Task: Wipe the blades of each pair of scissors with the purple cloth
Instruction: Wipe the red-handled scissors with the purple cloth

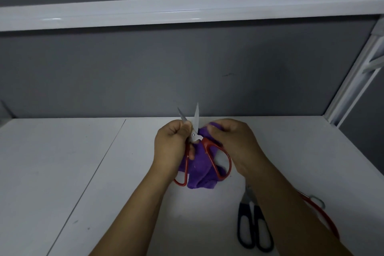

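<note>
Both forearms reach forward over the white table point(62, 162). The left hand point(172, 145) is curled tightly round the left handle of the red scissors point(194, 136), just below the pivot. The blades point(196, 116) are spread in a narrow V, tips pointing up and away. The right hand point(232, 143), just right of the red scissors, has its fingers bent and pinches a bunch of the purple cloth point(200, 170) beside the base of the right blade. The rest of the cloth hangs behind the handle loops; contact with the table: cannot tell. Black scissors point(241, 212) lie flat on the table, nearer the person and right of the red scissors, partly under the right forearm. A second red-handled pair point(324, 216) lies further right, mostly hidden.
</note>
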